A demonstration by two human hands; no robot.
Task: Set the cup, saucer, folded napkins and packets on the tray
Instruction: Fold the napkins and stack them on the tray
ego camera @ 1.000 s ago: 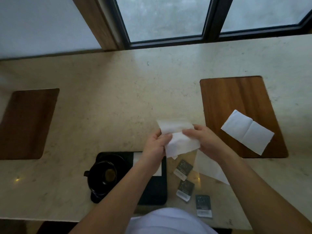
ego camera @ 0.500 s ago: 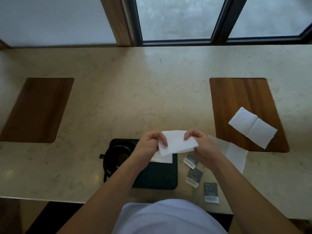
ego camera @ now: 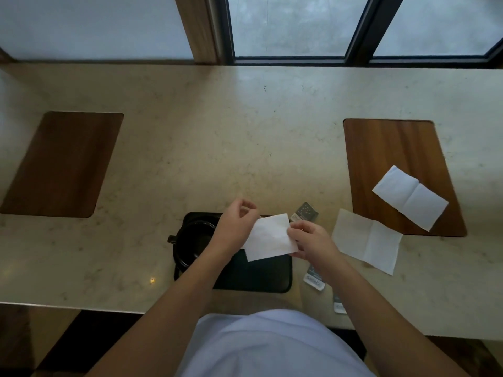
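A black tray (ego camera: 258, 278) lies at the counter's near edge. At its left end a black cup on a saucer (ego camera: 192, 240) is partly covered by my left wrist. A folded white napkin (ego camera: 269, 236) is held flat just over the tray's far right part. My right hand (ego camera: 313, 242) pinches its right edge. My left hand (ego camera: 235, 229) covers its left edge with curled fingers. Three dark packets lie on the counter right of the tray: one (ego camera: 304, 213) beyond my right hand, one (ego camera: 314, 280) and one (ego camera: 339, 304) beside my forearm.
An opened napkin (ego camera: 366, 242) lies on the counter right of my hands. Another half-opened napkin (ego camera: 411, 201) rests on the right wooden mat (ego camera: 392, 148). A second wooden mat (ego camera: 62, 164) sits far left. Windows line the counter's far side.
The napkin went from loosely held to folded into a smaller rectangle, and both hands lowered it over the tray. The camera view shifted.
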